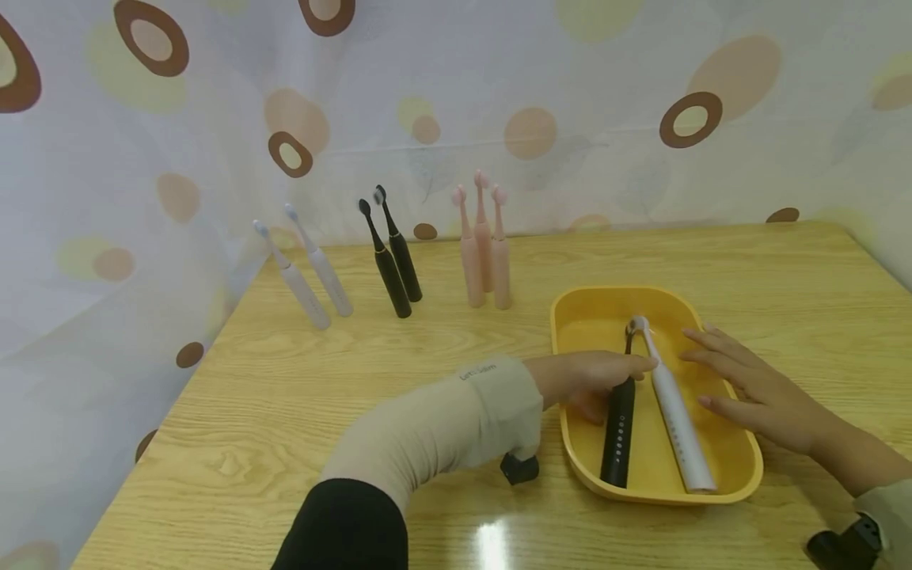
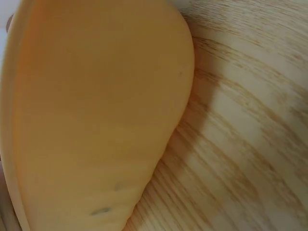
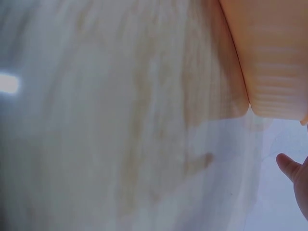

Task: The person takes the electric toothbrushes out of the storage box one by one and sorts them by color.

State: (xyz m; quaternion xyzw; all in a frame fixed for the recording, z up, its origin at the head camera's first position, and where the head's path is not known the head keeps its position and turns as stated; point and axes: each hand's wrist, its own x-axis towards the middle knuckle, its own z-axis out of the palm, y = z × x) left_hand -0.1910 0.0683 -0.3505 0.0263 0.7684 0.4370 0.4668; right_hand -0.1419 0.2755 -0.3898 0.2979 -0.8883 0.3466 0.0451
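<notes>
Inside the yellow tray lie a black electric toothbrush on the left and a white one on the right, brush heads at the far end. My left hand reaches over the tray's left rim and grips the black toothbrush around its upper handle, fingers across it. Part of that grip is hidden. My right hand hovers at the right rim, fingers spread, apart from the white toothbrush. In the right wrist view only part of the right hand shows, beside the tray's outer wall.
Standing toothbrushes line the back of the wooden table: two whitish ones, two black ones and three pink ones. A patterned cloth hangs behind. The left wrist view shows mostly the tray's outer side.
</notes>
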